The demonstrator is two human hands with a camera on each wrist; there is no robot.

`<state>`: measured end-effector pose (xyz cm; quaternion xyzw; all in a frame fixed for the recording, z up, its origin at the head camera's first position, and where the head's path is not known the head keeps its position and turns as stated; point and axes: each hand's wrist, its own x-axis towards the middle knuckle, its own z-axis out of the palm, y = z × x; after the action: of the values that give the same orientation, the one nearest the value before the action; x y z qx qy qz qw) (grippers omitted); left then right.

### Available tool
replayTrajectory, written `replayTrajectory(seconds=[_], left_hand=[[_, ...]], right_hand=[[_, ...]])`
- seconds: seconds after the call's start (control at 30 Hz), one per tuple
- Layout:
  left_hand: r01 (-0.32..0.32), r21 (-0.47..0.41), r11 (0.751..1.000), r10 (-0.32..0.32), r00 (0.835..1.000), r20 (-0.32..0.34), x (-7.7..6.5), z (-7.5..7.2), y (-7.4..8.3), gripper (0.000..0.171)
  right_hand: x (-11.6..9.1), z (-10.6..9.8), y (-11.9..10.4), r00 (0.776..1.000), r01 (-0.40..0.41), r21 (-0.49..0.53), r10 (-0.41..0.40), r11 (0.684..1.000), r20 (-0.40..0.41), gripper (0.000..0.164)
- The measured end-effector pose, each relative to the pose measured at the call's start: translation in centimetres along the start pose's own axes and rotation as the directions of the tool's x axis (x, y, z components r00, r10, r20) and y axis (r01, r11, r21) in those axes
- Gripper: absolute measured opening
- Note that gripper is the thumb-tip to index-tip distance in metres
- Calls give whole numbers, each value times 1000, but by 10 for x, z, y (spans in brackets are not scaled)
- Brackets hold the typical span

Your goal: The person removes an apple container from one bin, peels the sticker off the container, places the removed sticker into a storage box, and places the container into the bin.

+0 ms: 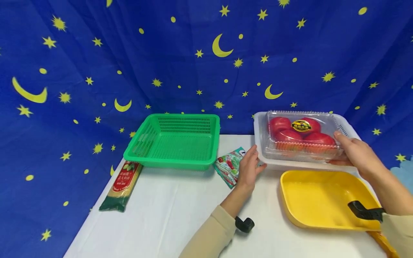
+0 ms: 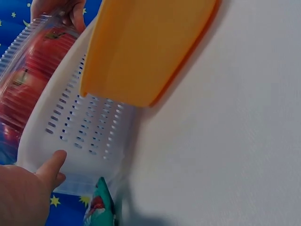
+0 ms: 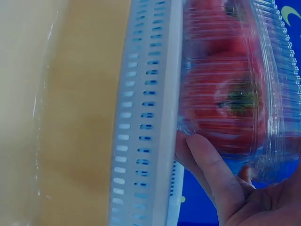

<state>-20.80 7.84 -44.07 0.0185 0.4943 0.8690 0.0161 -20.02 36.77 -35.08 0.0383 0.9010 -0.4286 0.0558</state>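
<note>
A clear plastic box of red tomatoes point(image 1: 300, 138) with a yellow-and-black label sits over the white perforated basket point(image 1: 259, 134), overlapping its opening. My right hand point(image 1: 362, 154) grips the box by its right end; in the right wrist view its fingers point(image 3: 209, 155) lie under the box, beside the basket's rim. My left hand point(image 1: 247, 170) is at the basket's near left corner, fingertips right at the rim and thumb against the outer wall in the left wrist view. Partly behind that hand lies a green-and-red packet point(image 1: 227, 166).
A yellow tray point(image 1: 322, 195) stands in front of the white basket, with an orange packet point(image 1: 382, 242) poking out below it. To the left are a green basket point(image 1: 174, 164) and a long pasta packet point(image 1: 120, 184). A blue star-patterned curtain point(image 1: 193, 43) hangs behind the table.
</note>
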Motion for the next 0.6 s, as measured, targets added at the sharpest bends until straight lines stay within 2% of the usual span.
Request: replayTrajectory(seconds=[0.1, 0.27, 0.4, 0.6], left_hand=[[-10, -43, 999, 11, 999, 31, -2, 0, 2, 50], [-11, -51, 999, 13, 999, 47, -6, -5, 8, 53], [34, -102, 994, -27, 997, 68, -6, -5, 14, 56], [118, -213, 970, -96, 989, 113, -8, -4, 22, 63]], right_hand=[[-5, 2, -5, 1000, 20, 31, -20, 999, 4, 85], [-9, 10, -13, 999, 37, 53, -38, 998, 31, 84], [-14, 12, -18, 997, 62, 50, -64, 997, 32, 82], [-20, 15, -23, 997, 76, 33, -77, 997, 10, 80]])
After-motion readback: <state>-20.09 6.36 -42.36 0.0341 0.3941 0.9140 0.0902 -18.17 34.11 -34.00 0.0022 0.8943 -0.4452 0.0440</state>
